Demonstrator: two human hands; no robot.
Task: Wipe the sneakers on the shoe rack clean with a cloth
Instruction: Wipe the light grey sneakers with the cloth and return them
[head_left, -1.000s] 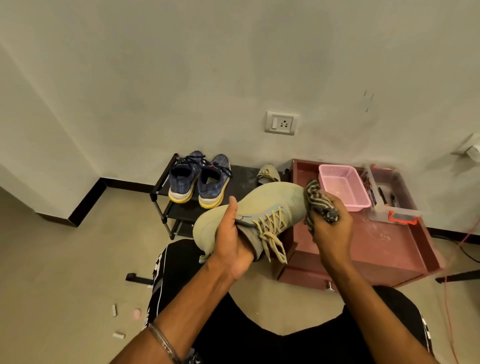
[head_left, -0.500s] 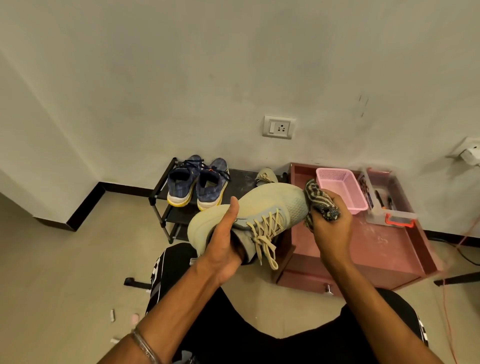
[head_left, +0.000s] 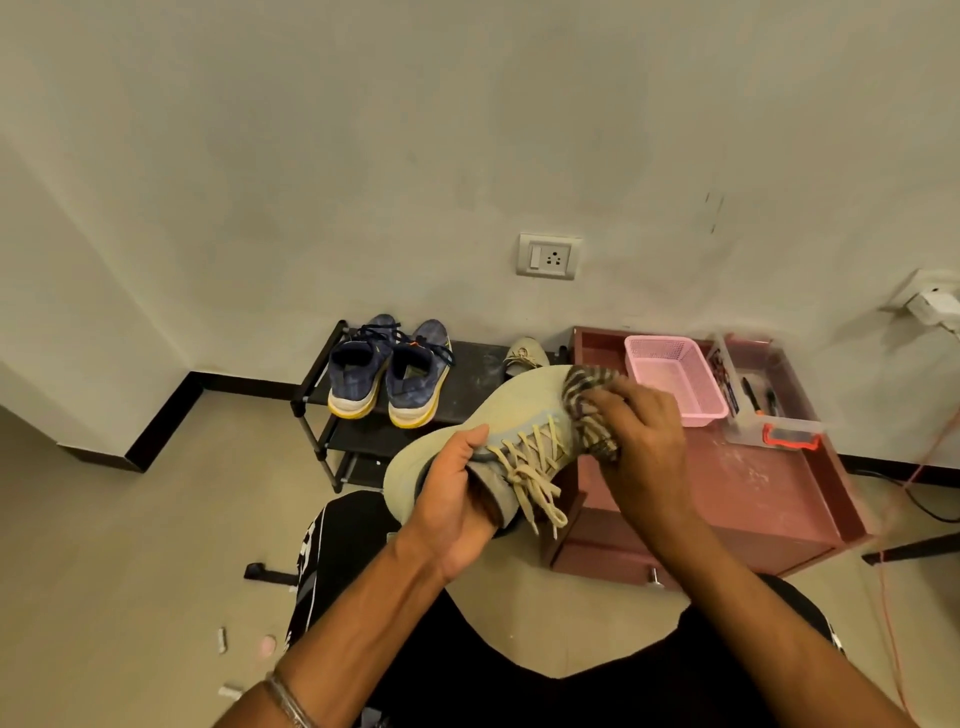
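My left hand (head_left: 451, 493) grips a pale beige sneaker (head_left: 519, 402) at its collar, holding it in the air with the toe pointing away to the right. My right hand (head_left: 641, 436) presses a bunched striped cloth (head_left: 584, 387) against the sneaker's toe and upper, beside the laces. On the black shoe rack (head_left: 470, 374) behind stand two blue sneakers (head_left: 387, 371) with yellow-edged soles. The toe of the other beige sneaker (head_left: 524, 353) shows on the rack, mostly hidden by the held shoe.
A reddish low cabinet (head_left: 748, 499) stands right of the rack, carrying a pink basket (head_left: 675, 379) and a clear box (head_left: 763, 400) with pens. A wall socket (head_left: 549, 256) is above. My legs in black shorts fill the foreground. Small scraps lie on the floor left.
My right hand has slid the cloth from the sneaker's toe tip onto its upper near the laces. The sneaker stays in my left hand. The view has tilted slightly.
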